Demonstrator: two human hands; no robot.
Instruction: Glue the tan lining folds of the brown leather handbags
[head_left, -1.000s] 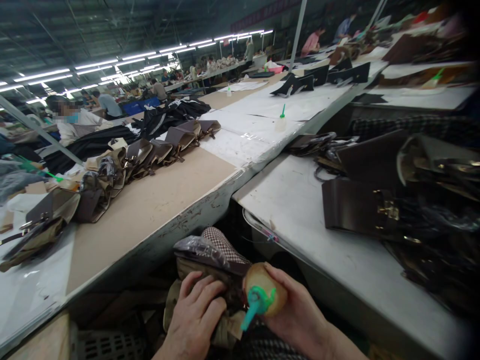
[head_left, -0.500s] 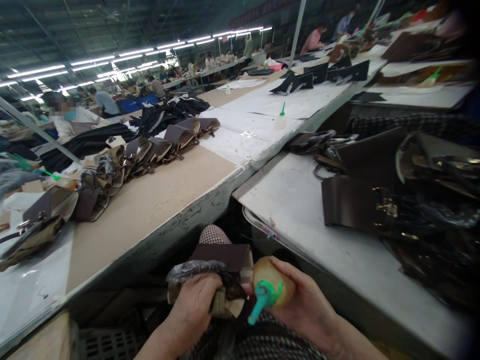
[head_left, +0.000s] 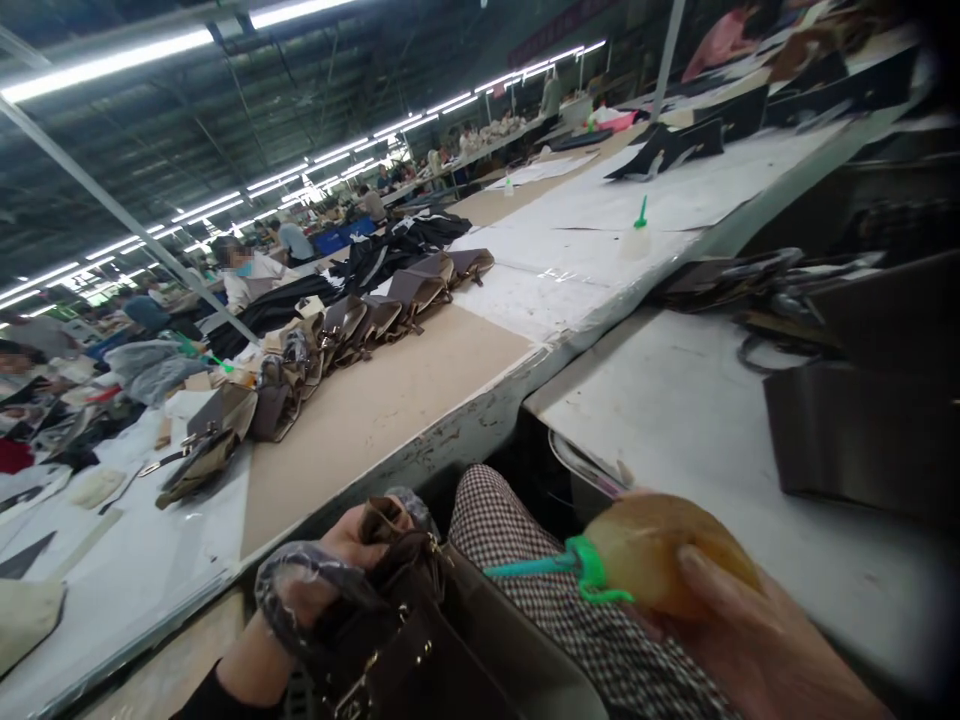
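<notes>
A dark brown bag (head_left: 420, 640) with gold-coloured fittings rests over my lap. My left hand (head_left: 330, 565) grips its upper edge, where tan lining shows, and a plastic-wrapped handle (head_left: 281, 590) loops around the wrist. In my right hand (head_left: 742, 620) is a squeeze bottle of amber glue (head_left: 660, 555), tilted on its side. Its green nozzle (head_left: 532, 566) points left toward the bag's edge; whether the tip touches the bag I cannot tell. The lower part of the bag runs out of view.
A long table (head_left: 360, 390) to the left bears a row of brown bags (head_left: 375, 315) and black pieces (head_left: 405, 245). On the right table (head_left: 660, 400) lie more dark bag parts (head_left: 855, 430). Another glue bottle (head_left: 636, 235) stands farther back. People work at distant tables.
The bag has turned and come nearer, its fittings now showing. My right hand has moved right, and the bottle has swung so its nozzle points left. The view has shifted left.
</notes>
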